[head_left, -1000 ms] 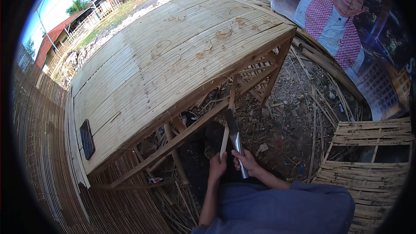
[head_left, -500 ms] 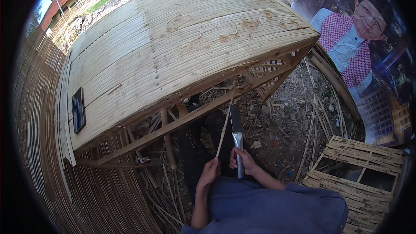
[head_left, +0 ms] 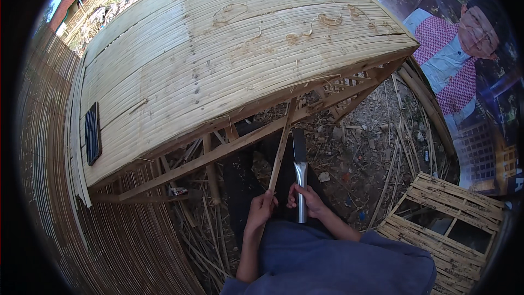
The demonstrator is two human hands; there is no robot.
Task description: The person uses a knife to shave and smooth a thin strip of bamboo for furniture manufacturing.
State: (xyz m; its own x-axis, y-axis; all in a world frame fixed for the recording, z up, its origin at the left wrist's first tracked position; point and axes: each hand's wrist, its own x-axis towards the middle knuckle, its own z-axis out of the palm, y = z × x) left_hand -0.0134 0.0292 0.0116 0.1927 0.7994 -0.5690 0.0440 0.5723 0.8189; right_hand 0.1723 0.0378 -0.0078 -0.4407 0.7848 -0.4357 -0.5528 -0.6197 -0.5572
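My left hand [head_left: 260, 212] is closed around a long, flat bamboo strip [head_left: 281, 157], which slants up and slightly right to the edge of the bamboo table. The strip's lower end runs back below that hand toward my lap. In my right hand [head_left: 307, 201] is a broad knife [head_left: 299, 147] with a dark, square-ended blade and a silvery tubular handle. Its blade points away from me, beside the strip with a small gap between them. Both hands are just in front of my blue shirt, low and close together.
The slatted bamboo table [head_left: 158, 76] spans the far side, with curled shavings and a dark phone [head_left: 93, 133] on it. A bamboo frame [head_left: 401, 224] lies at lower right. Bamboo screening [head_left: 120, 235] stands left. A printed banner [head_left: 469, 147] hangs at right; scraps litter the ground.
The bamboo strip has been turned so a wider face shows, and it now reaches below my left hand. That hand has shifted slightly left. The knife remains upright in my right hand.
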